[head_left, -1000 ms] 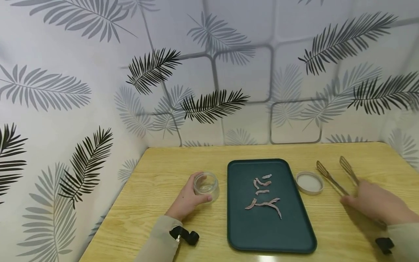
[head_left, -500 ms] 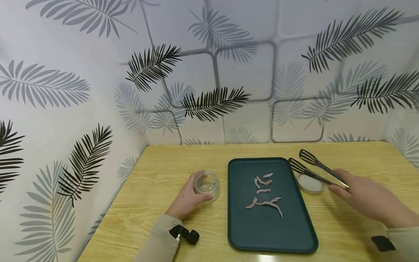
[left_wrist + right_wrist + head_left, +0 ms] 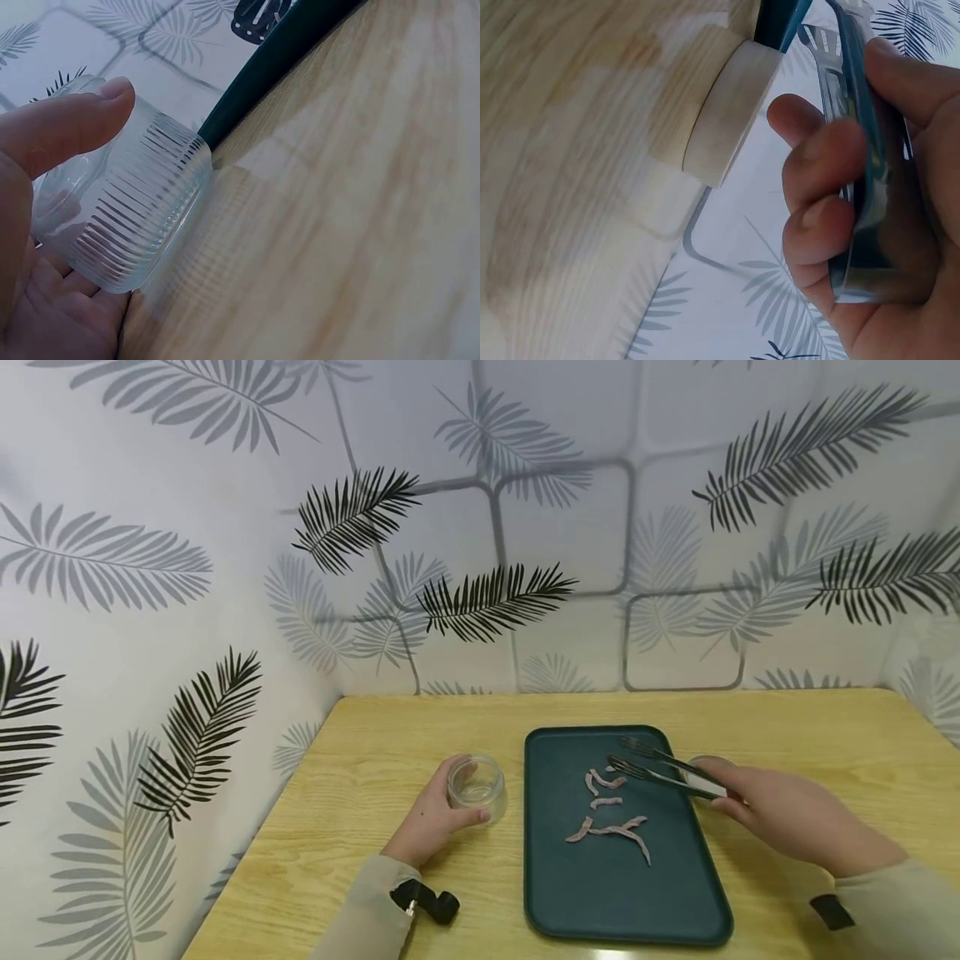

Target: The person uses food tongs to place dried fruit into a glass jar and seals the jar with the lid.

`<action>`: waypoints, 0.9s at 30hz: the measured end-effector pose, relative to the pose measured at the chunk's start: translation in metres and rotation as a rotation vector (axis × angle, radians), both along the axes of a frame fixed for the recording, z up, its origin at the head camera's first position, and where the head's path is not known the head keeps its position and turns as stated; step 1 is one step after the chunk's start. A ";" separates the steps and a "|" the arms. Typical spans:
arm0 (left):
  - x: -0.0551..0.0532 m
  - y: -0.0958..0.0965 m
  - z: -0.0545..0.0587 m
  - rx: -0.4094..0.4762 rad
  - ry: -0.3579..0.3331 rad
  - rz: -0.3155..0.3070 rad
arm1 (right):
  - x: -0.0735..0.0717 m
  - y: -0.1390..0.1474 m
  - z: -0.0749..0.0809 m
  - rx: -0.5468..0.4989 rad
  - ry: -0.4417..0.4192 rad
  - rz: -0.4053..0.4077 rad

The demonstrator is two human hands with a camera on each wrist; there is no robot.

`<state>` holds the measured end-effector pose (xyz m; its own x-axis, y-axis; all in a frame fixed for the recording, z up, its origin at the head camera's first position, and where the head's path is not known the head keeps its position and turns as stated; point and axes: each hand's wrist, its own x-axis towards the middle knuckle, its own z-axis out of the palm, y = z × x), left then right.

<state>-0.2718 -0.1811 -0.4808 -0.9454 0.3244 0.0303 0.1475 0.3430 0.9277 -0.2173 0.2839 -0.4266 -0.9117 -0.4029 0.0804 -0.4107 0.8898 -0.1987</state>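
My left hand [image 3: 431, 818] grips a clear glass jar [image 3: 491, 802] standing left of the tray, thumb on one side and fingers on the other. In the left wrist view the ribbed wall of the jar [image 3: 142, 202] shows close up, its base on the table. My right hand [image 3: 802, 818] holds metal tongs [image 3: 663, 778], their slotted tips apart above the tray's upper right part. Several thin pinkish-brown strips [image 3: 618, 829], perhaps dried meat, lie on the dark green tray [image 3: 615, 902]. The topmost strip is partly hidden by the tongs. Curled fingers wrap the tongs [image 3: 885, 232] in the right wrist view.
A round, pale lid [image 3: 731, 112] lies on the table right of the tray, mostly covered by my right hand and the tongs in the head view. The light wooden table [image 3: 390, 735] meets a leaf-patterned wall covering [image 3: 562, 643] at the back and left.
My right hand has lifted the tongs from the table's right side and carried them left, over the lid to above the tray. My left hand stays at the jar; the strips lie as before.
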 end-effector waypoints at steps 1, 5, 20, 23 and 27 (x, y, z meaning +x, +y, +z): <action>0.000 0.000 0.000 -0.001 -0.001 -0.001 | 0.000 -0.001 -0.001 0.001 0.020 0.004; 0.002 0.001 0.000 -0.006 -0.004 -0.002 | 0.001 -0.002 -0.003 0.001 0.076 0.022; 0.003 0.001 0.003 -0.017 -0.003 -0.003 | 0.006 -0.008 0.001 -0.014 0.173 0.000; 0.003 0.001 0.004 -0.020 0.000 0.001 | 0.006 -0.012 0.002 -0.023 0.197 0.008; 0.003 0.001 0.003 -0.024 0.003 0.003 | 0.007 -0.021 0.005 -0.038 0.215 0.037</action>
